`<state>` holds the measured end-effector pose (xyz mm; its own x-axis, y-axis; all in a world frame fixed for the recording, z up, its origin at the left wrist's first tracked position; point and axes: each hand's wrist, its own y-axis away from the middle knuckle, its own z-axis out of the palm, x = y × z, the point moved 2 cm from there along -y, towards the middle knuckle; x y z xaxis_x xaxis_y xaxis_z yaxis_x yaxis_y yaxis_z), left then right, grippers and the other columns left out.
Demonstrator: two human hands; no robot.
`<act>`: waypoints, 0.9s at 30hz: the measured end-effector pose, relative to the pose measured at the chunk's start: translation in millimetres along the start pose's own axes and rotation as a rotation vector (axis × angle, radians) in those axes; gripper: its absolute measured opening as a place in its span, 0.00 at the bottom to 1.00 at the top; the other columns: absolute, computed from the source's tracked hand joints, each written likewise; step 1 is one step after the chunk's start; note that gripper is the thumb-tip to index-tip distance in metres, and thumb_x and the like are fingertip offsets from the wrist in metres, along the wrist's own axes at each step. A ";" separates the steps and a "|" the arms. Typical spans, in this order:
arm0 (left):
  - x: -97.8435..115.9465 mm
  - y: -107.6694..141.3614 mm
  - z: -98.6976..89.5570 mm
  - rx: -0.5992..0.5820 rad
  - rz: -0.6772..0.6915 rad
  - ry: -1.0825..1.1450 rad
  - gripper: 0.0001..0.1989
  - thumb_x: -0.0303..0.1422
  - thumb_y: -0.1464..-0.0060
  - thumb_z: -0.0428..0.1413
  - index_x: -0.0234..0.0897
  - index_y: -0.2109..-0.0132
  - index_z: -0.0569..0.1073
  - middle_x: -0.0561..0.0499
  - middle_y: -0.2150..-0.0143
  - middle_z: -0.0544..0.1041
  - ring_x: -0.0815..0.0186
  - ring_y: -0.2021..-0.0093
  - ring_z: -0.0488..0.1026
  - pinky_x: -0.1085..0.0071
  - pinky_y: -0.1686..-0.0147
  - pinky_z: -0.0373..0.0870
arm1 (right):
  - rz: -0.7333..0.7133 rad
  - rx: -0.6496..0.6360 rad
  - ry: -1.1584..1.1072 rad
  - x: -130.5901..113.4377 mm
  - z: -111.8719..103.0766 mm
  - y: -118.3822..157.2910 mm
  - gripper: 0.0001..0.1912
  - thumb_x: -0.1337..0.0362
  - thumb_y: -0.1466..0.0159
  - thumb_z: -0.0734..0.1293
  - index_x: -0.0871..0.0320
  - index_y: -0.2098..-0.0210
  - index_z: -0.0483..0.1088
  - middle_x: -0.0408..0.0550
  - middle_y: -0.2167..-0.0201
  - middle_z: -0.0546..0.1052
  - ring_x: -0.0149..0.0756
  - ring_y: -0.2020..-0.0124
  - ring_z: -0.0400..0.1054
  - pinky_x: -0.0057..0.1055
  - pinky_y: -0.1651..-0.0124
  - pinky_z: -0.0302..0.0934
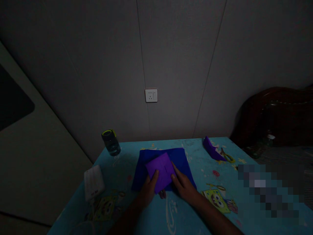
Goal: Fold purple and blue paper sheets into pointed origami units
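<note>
A folded purple paper (160,170), roughly square and tilted, is held between both hands over a blue sheet (141,173) on the table. My left hand (148,191) grips its lower left edge, thumb on top. On its right edge, my right hand (183,184) is closed with the thumb over the paper; the fingers beneath are partly hidden. A folded purple paper boat (212,150) lies at the back right, beside scissors with yellow-green handles (229,158).
The table has a light blue cartoon-printed cover (181,213). A dark water bottle (111,143) stands at the back left, and a white box-like object (94,182) with a cable lies nearer. Behind is a wall with a socket (151,95). A pixelated patch covers the right side.
</note>
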<state>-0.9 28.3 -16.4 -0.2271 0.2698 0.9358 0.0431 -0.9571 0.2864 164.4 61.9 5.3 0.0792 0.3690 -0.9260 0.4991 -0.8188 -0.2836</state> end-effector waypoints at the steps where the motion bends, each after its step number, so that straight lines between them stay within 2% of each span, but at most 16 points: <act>1: 3.1 1.1 0.9 0.016 0.019 -0.024 0.42 0.63 0.53 0.50 0.27 0.48 0.65 0.56 0.88 0.71 0.64 0.89 0.68 0.72 0.87 0.62 | -0.015 -0.002 0.010 -1.6 0.3 0.0 0.32 0.53 0.31 0.59 0.53 0.31 0.49 0.52 0.37 0.67 0.46 0.39 0.62 0.46 0.37 0.53; 4: 9.0 1.4 1.3 0.062 0.072 -0.077 0.37 0.63 0.52 0.50 0.30 0.55 0.68 0.57 0.90 0.69 0.66 0.90 0.65 0.75 0.89 0.58 | -0.041 -0.001 0.043 -5.0 0.1 -1.0 0.32 0.55 0.32 0.61 0.53 0.32 0.51 0.53 0.40 0.70 0.48 0.42 0.66 0.46 0.40 0.58; 7: 7.3 -2.4 -0.3 0.070 0.098 -0.119 0.32 0.62 0.51 0.50 0.33 0.63 0.69 0.56 0.91 0.68 0.67 0.91 0.65 0.75 0.90 0.57 | -0.041 0.013 0.068 -5.0 -1.2 -1.9 0.29 0.56 0.32 0.62 0.53 0.34 0.56 0.53 0.46 0.75 0.48 0.49 0.71 0.43 0.45 0.62; 10: 3.3 -5.9 -1.5 0.094 0.104 -0.167 0.30 0.62 0.50 0.49 0.35 0.70 0.68 0.54 0.91 0.68 0.68 0.92 0.64 0.75 0.91 0.57 | -0.009 0.039 0.073 -2.7 -1.7 -1.5 0.26 0.56 0.33 0.63 0.54 0.36 0.62 0.49 0.61 0.80 0.44 0.63 0.74 0.36 0.58 0.67; 12: 2.1 -6.7 -0.9 0.100 0.099 -0.172 0.30 0.62 0.50 0.49 0.36 0.73 0.68 0.54 0.92 0.67 0.69 0.92 0.63 0.75 0.91 0.55 | 0.033 0.048 0.041 -1.3 -1.2 -1.2 0.25 0.55 0.33 0.63 0.56 0.39 0.65 0.46 0.71 0.78 0.40 0.72 0.71 0.32 0.67 0.64; 14: 2.8 -6.3 0.4 0.095 0.094 -0.159 0.30 0.62 0.51 0.49 0.36 0.73 0.68 0.55 0.92 0.66 0.69 0.93 0.62 0.76 0.92 0.54 | 0.075 0.058 -0.034 -0.7 -0.5 -1.8 0.23 0.53 0.34 0.63 0.58 0.44 0.69 0.44 0.74 0.76 0.37 0.74 0.68 0.30 0.70 0.61; 17: 6.9 -4.1 2.1 0.045 0.133 -0.133 0.31 0.61 0.50 0.50 0.33 0.68 0.71 0.56 0.92 0.65 0.70 0.92 0.61 0.77 0.92 0.53 | 0.119 0.094 -0.176 0.9 -0.8 -5.3 0.21 0.50 0.35 0.65 0.59 0.51 0.73 0.43 0.77 0.74 0.34 0.76 0.65 0.29 0.72 0.59; 19: 10.4 -1.9 2.9 -0.046 0.206 -0.097 0.33 0.59 0.49 0.51 0.29 0.59 0.72 0.55 0.89 0.68 0.69 0.90 0.65 0.77 0.90 0.59 | 0.155 0.147 -0.267 4.3 -2.4 -8.7 0.21 0.49 0.37 0.66 0.60 0.55 0.73 0.41 0.80 0.72 0.32 0.78 0.63 0.28 0.73 0.56; 22: 12.5 1.4 2.8 -0.170 0.325 -0.038 0.35 0.51 0.47 0.57 0.30 0.42 0.64 0.48 0.72 0.78 0.67 0.81 0.73 0.73 0.82 0.70 | 0.220 0.254 -0.383 11.8 -5.8 -12.6 0.21 0.47 0.40 0.69 0.59 0.60 0.72 0.41 0.81 0.72 0.31 0.80 0.63 0.27 0.74 0.55; 24: 11.3 2.2 2.0 -0.186 0.374 -0.034 0.36 0.46 0.48 0.60 0.34 0.37 0.59 0.44 0.62 0.79 0.66 0.75 0.76 0.70 0.76 0.74 | 0.246 0.284 -0.429 15.3 -6.4 -13.2 0.20 0.47 0.41 0.70 0.59 0.64 0.71 0.41 0.81 0.73 0.30 0.80 0.64 0.27 0.75 0.55; 25: 10.4 2.2 1.6 -0.179 0.385 -0.045 0.36 0.45 0.47 0.60 0.35 0.37 0.59 0.44 0.61 0.78 0.66 0.73 0.76 0.69 0.74 0.75 | 0.255 0.281 -0.442 16.0 -5.9 -13.1 0.20 0.47 0.41 0.70 0.59 0.64 0.71 0.42 0.80 0.73 0.30 0.80 0.64 0.27 0.74 0.55; 27: 9.4 1.9 1.4 -0.158 0.388 -0.078 0.35 0.44 0.46 0.59 0.33 0.37 0.60 0.46 0.65 0.78 0.66 0.73 0.75 0.69 0.73 0.76 | 0.276 0.256 -0.450 16.2 -3.8 -12.0 0.20 0.47 0.42 0.71 0.59 0.64 0.71 0.42 0.80 0.74 0.30 0.79 0.65 0.26 0.74 0.56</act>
<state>-1.6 29.1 -6.7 -0.1485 -0.1124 0.9825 -0.0402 -0.9920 -0.1196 162.9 79.5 -5.3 -0.2260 -0.0503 -0.9728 0.2830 -0.9590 -0.0162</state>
